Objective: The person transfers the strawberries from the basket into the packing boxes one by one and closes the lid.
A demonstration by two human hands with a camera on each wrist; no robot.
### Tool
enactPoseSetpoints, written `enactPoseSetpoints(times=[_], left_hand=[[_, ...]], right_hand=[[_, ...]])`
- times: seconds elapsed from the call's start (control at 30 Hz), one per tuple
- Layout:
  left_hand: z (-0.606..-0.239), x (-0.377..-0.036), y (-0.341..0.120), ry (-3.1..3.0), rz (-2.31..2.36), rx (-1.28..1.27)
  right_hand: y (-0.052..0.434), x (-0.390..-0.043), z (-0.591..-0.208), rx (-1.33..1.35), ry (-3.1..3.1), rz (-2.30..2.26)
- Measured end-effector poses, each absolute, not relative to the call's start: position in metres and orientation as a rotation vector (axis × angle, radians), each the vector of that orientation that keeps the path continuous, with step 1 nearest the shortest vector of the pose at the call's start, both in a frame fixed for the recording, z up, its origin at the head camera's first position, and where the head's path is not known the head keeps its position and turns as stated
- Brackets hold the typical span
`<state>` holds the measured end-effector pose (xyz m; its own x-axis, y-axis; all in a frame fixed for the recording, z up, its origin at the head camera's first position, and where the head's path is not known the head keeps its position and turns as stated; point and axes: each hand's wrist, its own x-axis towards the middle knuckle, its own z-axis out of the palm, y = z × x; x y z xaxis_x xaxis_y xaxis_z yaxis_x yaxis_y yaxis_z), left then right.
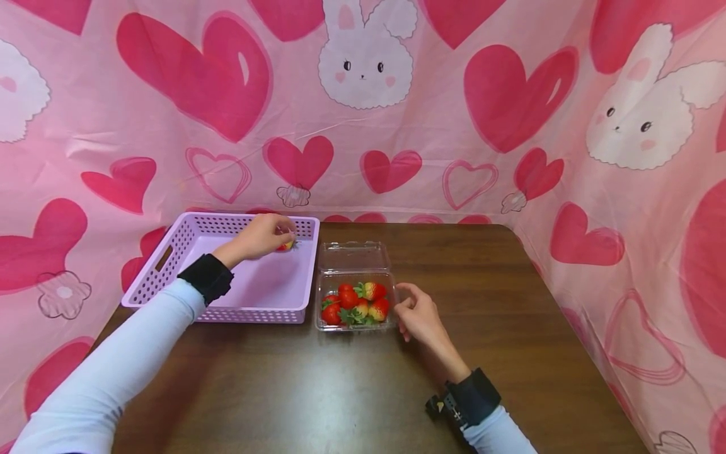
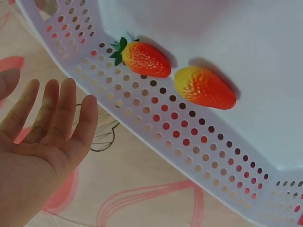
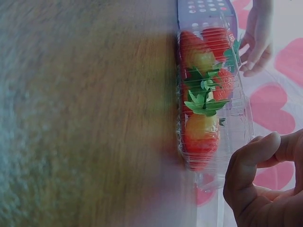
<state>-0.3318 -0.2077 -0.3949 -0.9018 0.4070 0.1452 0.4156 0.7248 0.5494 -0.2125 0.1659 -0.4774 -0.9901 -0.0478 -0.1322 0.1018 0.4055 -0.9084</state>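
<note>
My left hand [image 1: 262, 237] hovers over the far right corner of a lavender perforated basket [image 1: 249, 313], its fingers [image 2: 59, 111] straight and holding nothing. Two strawberries [image 2: 144, 59] [image 2: 206, 87] lie inside the basket against its wall [image 2: 165, 127]; in the head view only one strawberry [image 1: 286, 245] peeks out beside the fingers. A clear plastic clamshell [image 1: 354, 318] with several strawberries [image 1: 355, 302] stands to the basket's right, its lid [image 1: 353, 256] folded back. My right hand [image 1: 416, 312] sits at the clamshell's right side, fingers [image 3: 255, 151] loosely curled and holding nothing.
Everything rests on a dark wooden table [image 1: 340, 391]. A pink cloth with hearts and rabbits [image 1: 363, 113] hangs behind and to both sides. The table's right edge [image 1: 567, 315] runs close to the cloth.
</note>
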Motion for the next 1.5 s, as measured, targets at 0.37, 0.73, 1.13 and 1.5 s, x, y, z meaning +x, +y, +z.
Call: enactPoseSetpoints(times=[0.37, 0.73, 1.13, 1.5], left_hand=[[-0.402, -0.34, -0.225, -2.947, -0.907, -0.627], [-0.415, -0.346, -0.24, -2.996, -0.851, -0.544], [-0.428, -0.352, -0.258, -3.023, -0.728, -0.416], [-0.434, -0.348, -0.27, -3.069, -0.658, -0.343]], right_hand=[[0.165, -0.214, -0.476, 0.053, 2.532, -1.619], [0.166, -0.215, -0.478, 0.056, 2.53, -1.607], [0.165, -0.214, -0.478, 0.035, 2.541, -1.614], [0.164, -0.213, -0.478, 0.051, 2.552, -1.618]])
